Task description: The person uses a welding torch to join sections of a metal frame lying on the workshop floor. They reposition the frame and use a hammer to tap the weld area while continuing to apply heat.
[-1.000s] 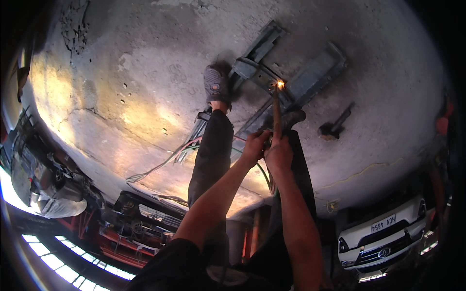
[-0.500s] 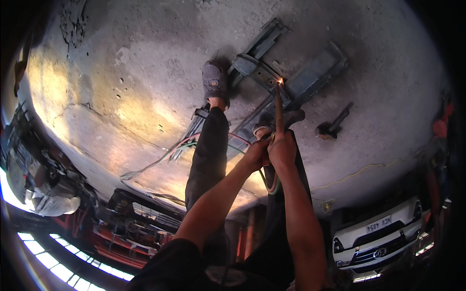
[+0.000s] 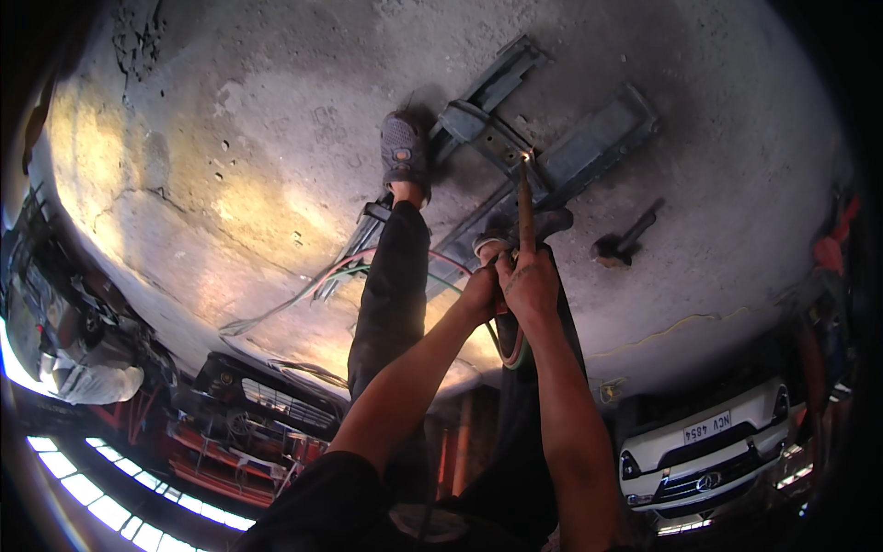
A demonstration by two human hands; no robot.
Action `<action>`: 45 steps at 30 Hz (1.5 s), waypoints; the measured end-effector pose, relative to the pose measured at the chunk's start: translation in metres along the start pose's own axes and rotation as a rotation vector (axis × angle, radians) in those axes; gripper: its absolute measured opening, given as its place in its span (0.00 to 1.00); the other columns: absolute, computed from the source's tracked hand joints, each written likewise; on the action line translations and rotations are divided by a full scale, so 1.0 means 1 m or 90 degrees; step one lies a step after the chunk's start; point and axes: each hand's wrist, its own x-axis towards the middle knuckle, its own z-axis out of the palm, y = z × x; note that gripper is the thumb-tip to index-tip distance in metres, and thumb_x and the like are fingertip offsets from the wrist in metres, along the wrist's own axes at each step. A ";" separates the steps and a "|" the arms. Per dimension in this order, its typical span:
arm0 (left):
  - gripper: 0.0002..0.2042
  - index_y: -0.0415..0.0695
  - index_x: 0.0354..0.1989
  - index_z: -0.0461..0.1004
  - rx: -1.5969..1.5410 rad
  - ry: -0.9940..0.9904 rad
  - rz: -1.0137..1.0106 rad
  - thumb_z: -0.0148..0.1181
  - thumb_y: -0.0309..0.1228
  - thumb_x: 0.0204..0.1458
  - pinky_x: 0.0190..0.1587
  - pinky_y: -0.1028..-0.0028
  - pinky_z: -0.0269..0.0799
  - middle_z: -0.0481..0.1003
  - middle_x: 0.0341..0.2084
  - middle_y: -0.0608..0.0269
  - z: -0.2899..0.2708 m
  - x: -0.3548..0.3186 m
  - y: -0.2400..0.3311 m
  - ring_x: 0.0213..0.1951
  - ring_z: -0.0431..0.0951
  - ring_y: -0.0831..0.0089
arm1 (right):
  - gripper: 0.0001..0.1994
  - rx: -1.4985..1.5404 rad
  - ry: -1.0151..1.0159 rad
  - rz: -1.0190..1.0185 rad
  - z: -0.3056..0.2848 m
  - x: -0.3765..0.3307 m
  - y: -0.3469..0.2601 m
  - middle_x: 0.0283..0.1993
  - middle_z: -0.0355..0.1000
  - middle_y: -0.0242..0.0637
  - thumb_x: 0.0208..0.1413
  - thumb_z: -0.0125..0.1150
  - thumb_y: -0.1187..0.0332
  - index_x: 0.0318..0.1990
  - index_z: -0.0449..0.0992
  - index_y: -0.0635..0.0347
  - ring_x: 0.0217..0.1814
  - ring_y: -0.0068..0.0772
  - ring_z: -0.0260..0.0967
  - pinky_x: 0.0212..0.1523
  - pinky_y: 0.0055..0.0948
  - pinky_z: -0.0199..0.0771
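**Torch (image 3: pixel 525 212) tip right at a glowing spot (image 3: pixel 524 155) on a metal frame (image 3: pixel 589 152), hands half hidden**

So the right hand (image 3: pixel 531 287) is wrapped tight around the torch, fingers curled under where you can't see them. The left hand (image 3: pixel 480 294) is bunched up like a fist right against it, but its fingertips are tucked out of sight, so I can't tell whether it's pinching the torch's back end or a hose. The handle end is covered by both hands anyway. Whether the tip actually touches the metal is too small to make out.

The frame lies on the floor (image 3: pixel 276 101) just ahead of the feet: dull grey steel, long straight bars, a flat crosspiece with small round holes and one wide beam with a raised edge. The right leg and shoe (image 3: pixel 552 221) block part of it. The left shoe (image 3: pixel 403 147), dark with a bumpy, holey upper, is close by the bars; can't say if it rests on one.

Torch is a slim, straight brownish tube, narrowing at the tip. Red and green rubber hoses (image 3: pixel 368 253) run behind the left leg and loop below the hands. Off to the right there's a hammer (image 3: pixel 630 236) with a dark handle, head murky in shadow. Floor's rough, pitted, cracked concrete.
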 end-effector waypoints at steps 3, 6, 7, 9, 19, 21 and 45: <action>0.11 0.48 0.43 0.72 -0.052 -0.002 0.017 0.44 0.37 0.64 0.17 0.78 0.69 0.75 0.27 0.67 0.002 0.002 -0.003 0.20 0.74 0.76 | 0.29 -0.010 0.007 -0.012 0.005 0.001 0.005 0.39 0.71 0.58 0.59 0.60 0.56 0.63 0.60 0.58 0.40 0.62 0.75 0.40 0.50 0.77; 0.11 0.49 0.43 0.72 -0.019 -0.009 0.038 0.45 0.38 0.64 0.17 0.77 0.69 0.74 0.27 0.67 -0.007 0.007 -0.011 0.20 0.74 0.75 | 0.29 -0.010 0.015 -0.021 0.006 0.000 0.003 0.39 0.71 0.58 0.59 0.60 0.56 0.63 0.60 0.59 0.40 0.62 0.75 0.39 0.51 0.76; 0.11 0.47 0.43 0.73 0.017 -0.002 0.030 0.49 0.38 0.62 0.21 0.75 0.70 0.75 0.29 0.64 -0.006 0.006 -0.007 0.23 0.75 0.73 | 0.29 -0.011 0.021 -0.024 0.007 0.000 0.005 0.39 0.71 0.58 0.59 0.60 0.56 0.64 0.59 0.59 0.40 0.62 0.75 0.39 0.51 0.76; 0.14 0.43 0.46 0.75 0.111 0.027 -0.003 0.60 0.37 0.55 0.35 0.69 0.72 0.78 0.34 0.58 -0.005 0.003 0.001 0.35 0.79 0.65 | 0.30 -0.015 0.028 -0.025 0.007 0.001 0.006 0.39 0.71 0.58 0.59 0.60 0.57 0.64 0.59 0.58 0.39 0.62 0.75 0.39 0.51 0.76; 0.09 0.47 0.44 0.72 -0.062 0.001 0.029 0.47 0.34 0.62 0.15 0.78 0.66 0.74 0.27 0.66 -0.002 0.009 -0.005 0.18 0.73 0.76 | 0.31 0.008 0.037 -0.010 0.005 0.001 0.001 0.37 0.70 0.57 0.57 0.60 0.61 0.66 0.60 0.59 0.40 0.60 0.73 0.40 0.49 0.74; 0.09 0.47 0.44 0.72 -0.048 -0.001 0.021 0.46 0.33 0.61 0.14 0.77 0.65 0.74 0.27 0.65 -0.002 0.009 -0.006 0.18 0.73 0.76 | 0.31 0.008 0.031 -0.007 0.004 0.001 0.002 0.37 0.70 0.58 0.57 0.60 0.61 0.67 0.60 0.59 0.40 0.60 0.73 0.40 0.49 0.74; 0.11 0.50 0.41 0.72 -0.095 0.003 0.029 0.45 0.42 0.64 0.13 0.78 0.60 0.72 0.23 0.69 -0.005 0.017 -0.014 0.15 0.70 0.77 | 0.31 -0.001 0.010 -0.006 0.004 0.003 -0.003 0.42 0.71 0.58 0.56 0.63 0.62 0.65 0.58 0.56 0.43 0.61 0.74 0.41 0.51 0.77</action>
